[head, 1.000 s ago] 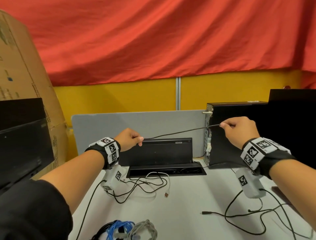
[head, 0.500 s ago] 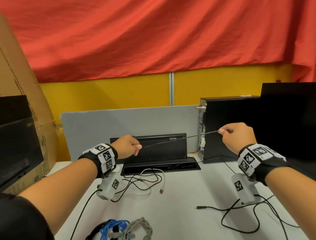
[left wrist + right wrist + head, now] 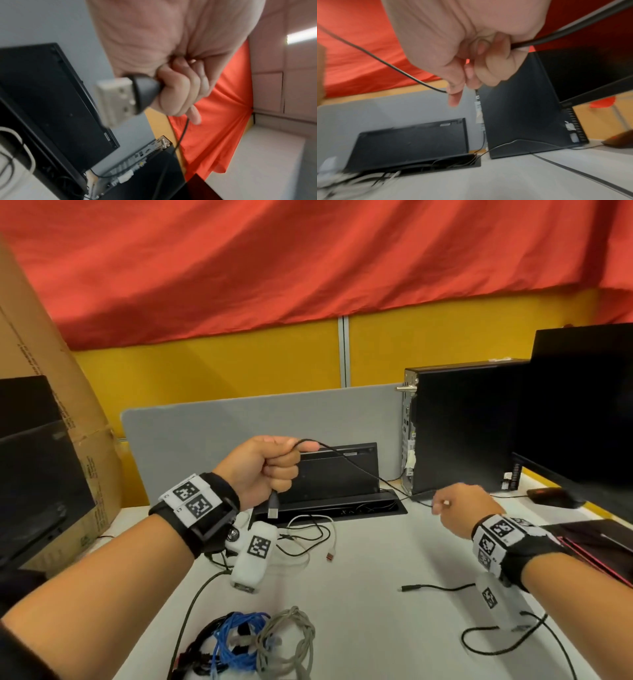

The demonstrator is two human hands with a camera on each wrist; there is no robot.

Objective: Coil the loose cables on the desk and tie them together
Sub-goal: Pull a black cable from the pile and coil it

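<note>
Left hand raised, right hand lowered since earlier; both gripping black cable.

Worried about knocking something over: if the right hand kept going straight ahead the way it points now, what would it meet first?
Probably the black upright computer case. The right hand, pinching the thin black cable, points toward its lower front, with bare grey desk between them. Depth is unclear, so the gap cannot be judged.
</note>
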